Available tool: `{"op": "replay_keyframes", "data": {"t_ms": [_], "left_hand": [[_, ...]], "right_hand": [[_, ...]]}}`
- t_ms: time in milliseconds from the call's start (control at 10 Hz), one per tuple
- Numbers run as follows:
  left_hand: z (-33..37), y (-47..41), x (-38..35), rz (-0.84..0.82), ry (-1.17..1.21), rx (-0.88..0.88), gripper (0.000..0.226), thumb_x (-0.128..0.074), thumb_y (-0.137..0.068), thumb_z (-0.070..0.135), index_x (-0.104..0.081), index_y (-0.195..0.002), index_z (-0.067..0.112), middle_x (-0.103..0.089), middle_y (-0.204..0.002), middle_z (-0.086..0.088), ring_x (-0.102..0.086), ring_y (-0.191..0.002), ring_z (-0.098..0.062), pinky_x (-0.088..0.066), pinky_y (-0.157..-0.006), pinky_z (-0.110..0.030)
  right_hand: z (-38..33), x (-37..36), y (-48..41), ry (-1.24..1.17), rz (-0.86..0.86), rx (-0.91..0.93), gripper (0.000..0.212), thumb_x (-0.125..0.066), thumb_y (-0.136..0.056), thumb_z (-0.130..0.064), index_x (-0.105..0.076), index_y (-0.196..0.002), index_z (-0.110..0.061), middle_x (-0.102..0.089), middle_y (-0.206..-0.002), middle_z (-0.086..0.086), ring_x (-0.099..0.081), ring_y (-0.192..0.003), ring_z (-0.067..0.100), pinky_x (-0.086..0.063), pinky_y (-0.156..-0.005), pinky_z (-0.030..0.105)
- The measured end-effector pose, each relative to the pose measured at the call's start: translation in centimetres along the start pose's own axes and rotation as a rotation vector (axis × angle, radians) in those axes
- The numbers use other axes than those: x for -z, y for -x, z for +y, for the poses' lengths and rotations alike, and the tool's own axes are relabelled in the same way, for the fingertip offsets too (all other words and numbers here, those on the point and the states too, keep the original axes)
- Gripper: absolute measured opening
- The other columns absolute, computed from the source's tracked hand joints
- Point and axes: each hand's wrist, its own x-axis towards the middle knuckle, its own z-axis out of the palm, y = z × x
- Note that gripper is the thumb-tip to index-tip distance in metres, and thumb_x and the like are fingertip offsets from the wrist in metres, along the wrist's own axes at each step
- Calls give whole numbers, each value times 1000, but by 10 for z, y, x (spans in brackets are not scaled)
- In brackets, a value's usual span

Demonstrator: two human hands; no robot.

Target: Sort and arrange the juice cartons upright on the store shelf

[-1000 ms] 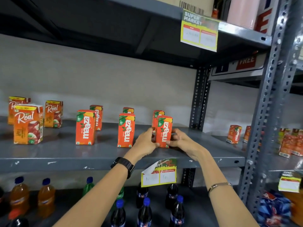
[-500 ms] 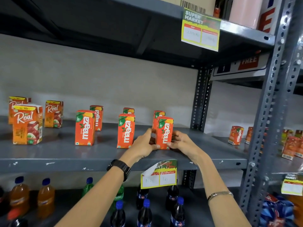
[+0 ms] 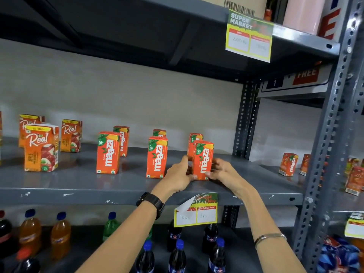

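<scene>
An orange Maaza carton (image 3: 202,160) stands upright near the front of the grey shelf (image 3: 78,186). My left hand (image 3: 179,176) grips its left side and my right hand (image 3: 220,171) its right side. A second Maaza carton (image 3: 194,141) stands right behind it. Two more front-row Maaza cartons (image 3: 157,157) (image 3: 108,152) stand upright to the left, each with another carton behind it (image 3: 159,133) (image 3: 122,138). Three Real apple cartons (image 3: 41,147) stand upright at the far left.
A grey upright post (image 3: 323,154) divides this bay from the right one, where more cartons (image 3: 288,164) stand. A peeling price tag (image 3: 197,209) hangs from the shelf edge. Bottles (image 3: 177,253) fill the shelf below. The upper shelf (image 3: 137,26) is close overhead.
Both hands have stayed on the rightmost front Maaza carton, shifting it slightly toward the shelf front and down in view. The other cartons have not moved.
</scene>
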Motion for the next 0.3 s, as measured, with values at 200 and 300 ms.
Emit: {"op": "replay_keyframes", "data": {"t_ms": [200,300], "left_hand": [[4,3,-1,5,-86,1,53,-55,-91,18,-27,-135,10,-48,-137,-12,-47,-125,-26,-39,-105,-41],[6,11,-4,97,-15,-35,60,-55,-90,13,-21,-140,12,-43,-139,-11,-44,-127,-25,-37,-103,-37]], "right_hand": [[-1,-1,1,4,-6,15,37,-59,-85,-4,-48,-119,-12,-62,-111,6,-59,-107,20,-47,-88,26],[0,2,4,-70,12,26,47,-65,-80,-9,-48,-124,-9,-64,-117,10,-61,-106,20,-48,-83,23]]}}
